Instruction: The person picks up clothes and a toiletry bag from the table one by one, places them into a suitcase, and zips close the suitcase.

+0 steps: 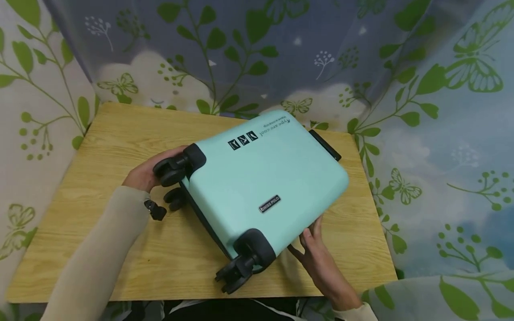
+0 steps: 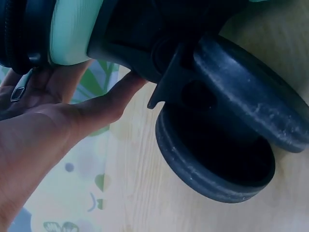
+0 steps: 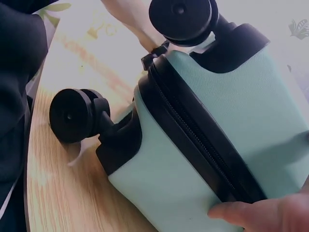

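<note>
A mint-green hard-shell suitcase [image 1: 277, 178] lies at a slant with its broad face up; lettering, small black pictures and a "SWISS POLO" badge [image 1: 270, 204] mark it. Black caster wheels [image 1: 236, 273] stick out at its near-left end. My left hand [image 1: 154, 169] grips the far-left corner beside a wheel; its thumb touches the black wheel housing [image 2: 130, 43], while the other fingers are partly hidden behind the case. At the near right side, my right hand [image 1: 321, 263] rests against the case, a straight digit lying on the side shell near the zipper [image 3: 193, 135]; its remaining fingers are partly hidden.
A light wood table [image 1: 80, 214] bears the suitcase. Patterned fabric [image 1: 433, 147] with leaves and butterflies hangs around the back and sides. A black handle [image 1: 325, 145] projects from the suitcase's far-right end, close to the table's right edge.
</note>
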Demonstrator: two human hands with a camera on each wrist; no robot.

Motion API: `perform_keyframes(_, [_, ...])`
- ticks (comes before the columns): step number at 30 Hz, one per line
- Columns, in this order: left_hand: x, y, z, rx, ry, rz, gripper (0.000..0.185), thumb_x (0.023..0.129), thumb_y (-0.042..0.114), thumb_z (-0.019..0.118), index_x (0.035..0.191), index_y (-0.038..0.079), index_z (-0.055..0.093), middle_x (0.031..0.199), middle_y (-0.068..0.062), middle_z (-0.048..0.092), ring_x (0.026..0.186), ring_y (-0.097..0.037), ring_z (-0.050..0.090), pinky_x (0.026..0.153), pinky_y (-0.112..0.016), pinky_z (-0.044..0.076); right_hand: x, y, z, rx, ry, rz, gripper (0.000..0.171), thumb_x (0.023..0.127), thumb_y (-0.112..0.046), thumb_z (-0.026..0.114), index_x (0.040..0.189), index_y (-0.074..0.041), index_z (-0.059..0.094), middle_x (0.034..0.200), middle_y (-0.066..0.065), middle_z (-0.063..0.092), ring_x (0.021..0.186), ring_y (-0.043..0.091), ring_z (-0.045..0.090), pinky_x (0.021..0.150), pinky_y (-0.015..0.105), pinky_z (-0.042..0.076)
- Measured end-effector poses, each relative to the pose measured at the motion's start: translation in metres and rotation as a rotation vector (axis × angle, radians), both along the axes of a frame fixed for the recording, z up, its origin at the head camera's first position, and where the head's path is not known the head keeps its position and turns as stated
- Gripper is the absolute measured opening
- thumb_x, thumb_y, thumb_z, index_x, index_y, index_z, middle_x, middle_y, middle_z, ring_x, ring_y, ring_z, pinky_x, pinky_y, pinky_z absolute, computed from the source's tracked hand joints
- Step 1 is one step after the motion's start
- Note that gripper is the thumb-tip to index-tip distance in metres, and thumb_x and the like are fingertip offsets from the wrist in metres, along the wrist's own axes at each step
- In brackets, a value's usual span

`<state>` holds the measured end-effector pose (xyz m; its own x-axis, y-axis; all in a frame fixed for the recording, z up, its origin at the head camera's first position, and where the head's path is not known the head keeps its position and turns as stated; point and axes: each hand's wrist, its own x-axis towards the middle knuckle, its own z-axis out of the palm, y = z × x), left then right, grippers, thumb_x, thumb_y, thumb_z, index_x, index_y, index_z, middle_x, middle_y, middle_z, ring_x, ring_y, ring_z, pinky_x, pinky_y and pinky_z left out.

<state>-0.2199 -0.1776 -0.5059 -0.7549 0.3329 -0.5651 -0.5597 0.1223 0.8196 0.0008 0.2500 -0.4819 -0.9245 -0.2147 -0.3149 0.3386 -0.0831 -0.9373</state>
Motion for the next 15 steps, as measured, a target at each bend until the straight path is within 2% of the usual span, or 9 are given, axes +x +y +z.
perform_keyframes(4, [-0.008, -0.002, 0.002, -0.03, 0.013, -0.009, 0.091, 0.098, 0.069, 0.068, 0.17, 0.02, 0.042, 0.181, -0.007, 0.024, 0.166, -0.034, 0.02, 0.133, -0.059, 0.017, 0.0, -0.005, 0.0, 0.026, -0.007, -0.004, 0.071, 0.121, -0.043, 0.028, 0.153, -0.071, -0.029, 0.175, -0.011, -0.037, 0.167, 0.039, -0.023, 0.124, 0.082, 0.014])
perform_keyframes(7, [-0.01, -0.003, 0.003, 0.001, -0.004, 0.003, 0.089, 0.098, 0.066, 0.07, 0.17, 0.022, 0.042, 0.181, -0.006, 0.023, 0.167, -0.032, 0.019, 0.134, -0.058, 0.016, 0.0, -0.01, 0.001, 0.036, -0.022, -0.057, 0.073, 0.12, -0.044, 0.032, 0.156, -0.067, -0.028, 0.175, -0.009, -0.037, 0.167, 0.039, -0.022, 0.124, 0.081, 0.016])
perform_keyframes(8, [-0.011, -0.004, 0.003, 0.007, -0.011, 0.009, 0.084, 0.098, 0.066, 0.07, 0.167, 0.023, 0.047, 0.18, -0.006, 0.026, 0.165, -0.031, 0.023, 0.133, -0.056, 0.02, 0.001, -0.011, 0.001, 0.037, -0.029, -0.089, 0.075, 0.12, -0.044, 0.034, 0.158, -0.065, -0.027, 0.176, -0.007, -0.036, 0.168, 0.039, -0.02, 0.124, 0.08, 0.018])
perform_keyframes(10, [-0.012, -0.005, 0.002, 0.031, -0.012, 0.013, 0.063, 0.101, 0.063, 0.067, 0.154, 0.029, 0.062, 0.171, -0.008, 0.038, 0.155, -0.028, 0.034, 0.126, -0.049, 0.03, 0.001, -0.015, 0.002, 0.032, -0.041, -0.172, 0.081, 0.119, -0.043, 0.042, 0.165, -0.057, -0.023, 0.179, -0.001, -0.029, 0.17, 0.04, -0.012, 0.124, 0.079, 0.022])
perform_keyframes(12, [-0.013, -0.006, 0.001, 0.045, 0.006, 0.006, 0.04, 0.103, 0.059, 0.065, 0.13, 0.032, 0.076, 0.15, -0.003, 0.053, 0.137, -0.024, 0.044, 0.115, -0.041, 0.038, 0.001, -0.017, 0.003, 0.018, -0.054, -0.272, 0.086, 0.117, -0.04, 0.05, 0.171, -0.047, -0.017, 0.182, 0.007, -0.019, 0.17, 0.04, -0.001, 0.124, 0.076, 0.028])
perform_keyframes(14, [-0.015, -0.006, -0.002, 0.039, 0.047, -0.027, 0.029, 0.105, 0.056, 0.063, 0.108, 0.031, 0.076, 0.128, 0.004, 0.055, 0.121, -0.021, 0.046, 0.104, -0.036, 0.041, 0.001, -0.018, 0.003, 0.017, -0.05, -0.372, 0.088, 0.116, -0.037, 0.055, 0.174, -0.039, -0.011, 0.183, 0.01, -0.011, 0.17, 0.038, 0.008, 0.124, 0.072, 0.032])
perform_keyframes(15, [-0.017, -0.006, -0.003, 0.037, 0.069, -0.049, 0.028, 0.106, 0.055, 0.061, 0.108, 0.031, 0.076, 0.126, 0.005, 0.055, 0.12, -0.02, 0.047, 0.103, -0.035, 0.042, 0.001, -0.017, 0.004, 0.021, -0.041, -0.419, 0.088, 0.115, -0.034, 0.057, 0.175, -0.037, -0.008, 0.184, 0.009, -0.008, 0.17, 0.036, 0.011, 0.125, 0.069, 0.034])
